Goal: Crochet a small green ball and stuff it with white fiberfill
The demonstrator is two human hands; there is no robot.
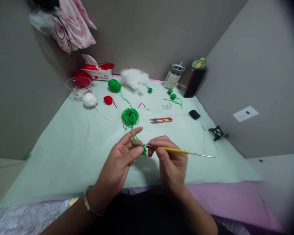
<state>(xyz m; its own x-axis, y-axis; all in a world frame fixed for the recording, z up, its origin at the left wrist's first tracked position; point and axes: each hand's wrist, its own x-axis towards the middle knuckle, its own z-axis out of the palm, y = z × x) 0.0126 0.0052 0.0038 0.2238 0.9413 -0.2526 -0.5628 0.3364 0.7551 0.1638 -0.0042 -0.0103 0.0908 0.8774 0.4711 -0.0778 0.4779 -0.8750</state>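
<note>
My left hand (122,156) pinches a small green crocheted piece (144,150) between thumb and fingers, its index finger stretched out with green yarn looped round it. The yarn runs up to a loose green bundle (130,117) just beyond the fingers. In my right hand (170,160) is a crochet hook (176,150) with a yellow grip, closed between thumb and fingers. Its left tip reaches the green piece; the silver other end points right. Whether yarn sits on the hook's tip is too small to tell.
Orange snips (161,120) lie beyond my right hand. Farther back are a green ball (114,86), red yarn (108,100), white yarn (89,99), white stuffing (135,80), a pen tin (173,77) and a bottle (189,76). A black stand (218,133) is at right.
</note>
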